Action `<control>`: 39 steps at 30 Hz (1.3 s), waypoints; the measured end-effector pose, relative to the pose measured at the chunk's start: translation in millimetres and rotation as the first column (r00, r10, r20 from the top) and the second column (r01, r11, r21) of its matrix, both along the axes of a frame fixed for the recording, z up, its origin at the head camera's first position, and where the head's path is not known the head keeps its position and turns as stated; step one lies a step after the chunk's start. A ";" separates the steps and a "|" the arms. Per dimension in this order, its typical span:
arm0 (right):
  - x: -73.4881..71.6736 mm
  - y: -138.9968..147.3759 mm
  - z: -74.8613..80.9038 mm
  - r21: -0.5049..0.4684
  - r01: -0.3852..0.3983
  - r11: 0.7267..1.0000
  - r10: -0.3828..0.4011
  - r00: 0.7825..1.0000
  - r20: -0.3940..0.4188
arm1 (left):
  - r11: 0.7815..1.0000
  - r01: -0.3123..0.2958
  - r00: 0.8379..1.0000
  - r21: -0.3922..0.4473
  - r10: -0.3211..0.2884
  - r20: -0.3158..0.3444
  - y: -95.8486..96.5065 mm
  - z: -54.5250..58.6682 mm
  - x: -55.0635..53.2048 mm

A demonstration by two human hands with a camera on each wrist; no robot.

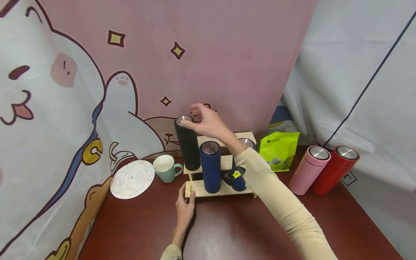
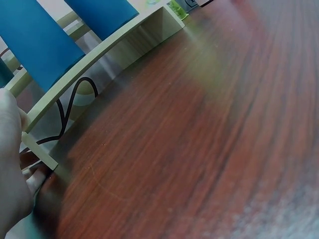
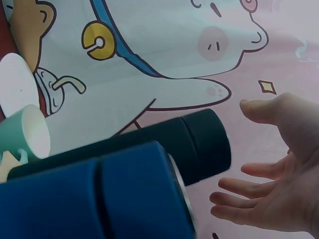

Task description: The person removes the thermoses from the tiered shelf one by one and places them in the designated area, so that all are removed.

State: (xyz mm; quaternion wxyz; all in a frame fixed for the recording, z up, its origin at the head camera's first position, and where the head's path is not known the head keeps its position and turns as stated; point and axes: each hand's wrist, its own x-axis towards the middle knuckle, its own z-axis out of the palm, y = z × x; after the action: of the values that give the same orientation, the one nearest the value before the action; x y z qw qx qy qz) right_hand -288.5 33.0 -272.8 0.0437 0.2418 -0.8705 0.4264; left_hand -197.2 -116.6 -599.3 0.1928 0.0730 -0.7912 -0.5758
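A stepped wooden rack point(image 1: 195, 187) bears a dark green flask point(image 1: 190, 150) on a higher step and two blue flasks, a left one point(image 1: 211, 171) and a right one point(image 1: 240, 184), on its lowest step. At the rack's left end, my left hand point(image 1: 184, 209) grips the lowest board, thumb on top and fingers round the end. My right hand point(image 1: 208, 122) is by the dark green flask's steel lid; in the right wrist view its fingers point(image 3: 249, 186) are spread loosely, apart from the lid. The right forearm partly covers the right blue flask.
A mint mug point(image 1: 165, 169) and a round woven mat point(image 1: 132, 179) are left of the rack. To its right stand a yellow-green pouch point(image 1: 279, 150), a pink flask point(image 1: 308, 171) and a red flask point(image 1: 336, 171). A printed cloth point(image 1: 227, 65) hangs behind the brown table point(image 1: 234, 231).
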 end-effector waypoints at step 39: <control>-2.6 4.5 -27.7 -0.081 0.099 0.992 -0.107 0.990 -0.094 | 1.000 -0.001 1.000 0.024 0.001 0.009 0.1 1.0 0.6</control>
State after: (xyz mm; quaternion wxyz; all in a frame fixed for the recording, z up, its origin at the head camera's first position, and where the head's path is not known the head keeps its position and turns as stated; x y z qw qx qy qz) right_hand -291.1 37.5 -300.5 0.1174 0.2152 -0.8619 0.4440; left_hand -196.6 -116.5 -598.3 0.1889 0.0782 -0.7850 -0.5848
